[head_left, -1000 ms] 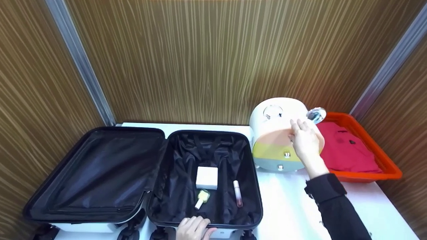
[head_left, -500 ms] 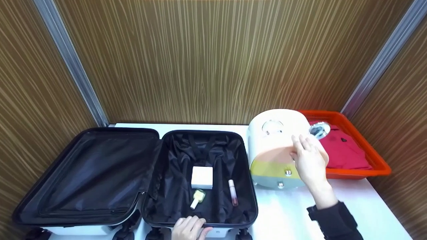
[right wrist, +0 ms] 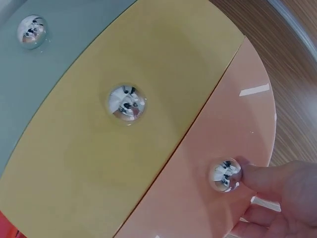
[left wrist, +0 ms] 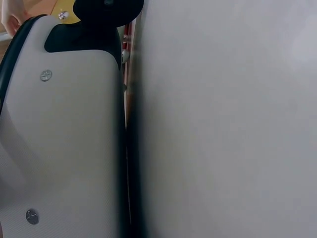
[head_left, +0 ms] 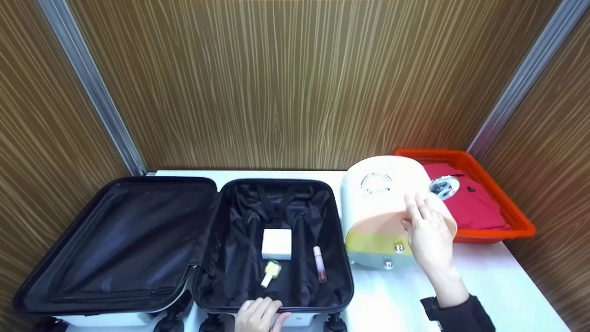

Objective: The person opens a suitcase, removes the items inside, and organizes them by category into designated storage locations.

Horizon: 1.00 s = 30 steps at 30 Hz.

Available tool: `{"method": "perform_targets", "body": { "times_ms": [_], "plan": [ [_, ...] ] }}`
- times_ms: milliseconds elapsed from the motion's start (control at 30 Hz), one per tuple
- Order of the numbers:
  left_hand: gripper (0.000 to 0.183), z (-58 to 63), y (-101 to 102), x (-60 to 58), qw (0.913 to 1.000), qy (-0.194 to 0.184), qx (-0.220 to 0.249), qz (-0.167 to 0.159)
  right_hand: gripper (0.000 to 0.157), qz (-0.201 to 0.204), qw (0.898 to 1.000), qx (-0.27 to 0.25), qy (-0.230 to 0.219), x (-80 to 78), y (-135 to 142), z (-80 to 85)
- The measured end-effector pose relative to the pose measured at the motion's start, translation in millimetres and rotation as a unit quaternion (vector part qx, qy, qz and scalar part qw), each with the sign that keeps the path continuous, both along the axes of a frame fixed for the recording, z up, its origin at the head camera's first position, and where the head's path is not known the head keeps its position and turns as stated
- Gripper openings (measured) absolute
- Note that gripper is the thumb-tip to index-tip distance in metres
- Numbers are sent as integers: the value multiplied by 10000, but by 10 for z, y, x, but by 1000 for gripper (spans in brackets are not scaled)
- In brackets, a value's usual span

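My left hand [head_left: 257, 315] grips the near rim of an open black-lined suitcase [head_left: 299, 308], fingers curled over it. Inside lie a white box [head_left: 276, 244], a nail polish bottle [head_left: 271, 273] and a lip gloss tube [head_left: 320, 264]. My right hand [head_left: 431, 237] is at the front of a rounded white cosmetics organizer [head_left: 382, 184], its fingers reaching over the top edge. In the right wrist view, its thumb touches the silver knob [right wrist: 225, 174] of the pink top drawer [right wrist: 242, 119], which sits flush above the yellow drawer [right wrist: 168, 54].
An orange basket [head_left: 521, 221] with a folded red garment [head_left: 481, 203] stands right of the organizer. A small round mirror [head_left: 444, 187] sticks out from the organizer's side. The suitcase's other half [head_left: 124, 240] lies open at left. Wood-patterned panels [head_left: 276, 92] enclose the table.
The head view has shifted, so the organizer appears lower and the basket further left. Both hands keep their places on the organizer and the suitcase rim.
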<state>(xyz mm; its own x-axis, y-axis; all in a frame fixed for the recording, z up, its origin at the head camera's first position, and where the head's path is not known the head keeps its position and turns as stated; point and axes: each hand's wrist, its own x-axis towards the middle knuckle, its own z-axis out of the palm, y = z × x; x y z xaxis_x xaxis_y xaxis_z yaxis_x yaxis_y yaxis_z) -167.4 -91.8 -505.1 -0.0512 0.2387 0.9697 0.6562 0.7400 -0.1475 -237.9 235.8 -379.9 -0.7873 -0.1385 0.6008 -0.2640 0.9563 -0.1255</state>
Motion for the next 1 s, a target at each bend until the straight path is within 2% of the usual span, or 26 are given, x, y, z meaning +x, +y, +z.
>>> {"method": "perform_targets", "body": {
  "times_ms": [67, 167, 300, 400, 467, 500, 533, 567, 667, 700, 733, 767, 800, 900, 967, 1000],
  "plan": [
    [40, -1, 3, 14, 9999, -111, 69, 2, 65, 95, 9998, -63, 153, -4, 6, -25],
    [40, -35, 7, 24, 9994, -342, 107, 3, 64, 267, 9974, -526, 424, 4, 15, -79],
    [38, -174, -10, 29, 9954, -962, 41, 16, 53, 101, 9860, -1326, 1003, 62, 0, -198],
    [34, -203, -43, 71, 9848, -1735, -66, -16, 45, -328, 9754, -1616, 1464, 109, -24, -294],
    [28, -119, -76, 123, 9680, -2491, -279, -121, 40, -544, 9708, -1754, 1541, 122, -33, -350],
    [26, -46, -95, 153, 9522, -3014, -458, -182, 39, -637, 9696, -1816, 1509, 127, -38, -379],
    [26, 43, -107, 168, 9312, -3572, -674, -261, 37, -688, 9691, -1874, 1448, 129, -32, -399],
    [26, 138, -120, 175, 9035, -4173, -910, -349, 35, -720, 9688, -1940, 1361, 128, -27, -416],
    [32, 412, -153, 157, 8065, -5649, -1664, -519, 30, -756, 9664, -2158, 1175, 119, -20, -463],
    [34, 488, -161, 139, 7780, -5953, -1924, -572, 29, -723, 9651, -2229, 1168, 115, -23, -475],
    [36, 555, -168, 119, 7572, -6122, -2190, -622, 29, -681, 9638, -2295, 1171, 113, -28, -487],
    [36, 616, -171, 100, 7410, -6210, -2471, -656, 29, -638, 9629, -2339, 1183, 109, -36, -499],
    [34, 671, -175, 85, 7330, -6174, -2781, -651, 29, -591, 9624, -2365, 1199, 107, -48, -511],
    [29, 848, -177, 53, 7210, -5816, -3732, -518, 28, -452, 9613, -2418, 1242, 94, -85, -543],
    [29, 989, -163, 24, 7054, -5750, -4130, -350, 27, -366, 9600, -2442, 1320, 79, -105, -553],
    [31, 1061, -156, -1, 7005, -5753, -4215, -268, 26, -317, 9594, -2449, 1362, 69, -115, -553]
  ]
}}
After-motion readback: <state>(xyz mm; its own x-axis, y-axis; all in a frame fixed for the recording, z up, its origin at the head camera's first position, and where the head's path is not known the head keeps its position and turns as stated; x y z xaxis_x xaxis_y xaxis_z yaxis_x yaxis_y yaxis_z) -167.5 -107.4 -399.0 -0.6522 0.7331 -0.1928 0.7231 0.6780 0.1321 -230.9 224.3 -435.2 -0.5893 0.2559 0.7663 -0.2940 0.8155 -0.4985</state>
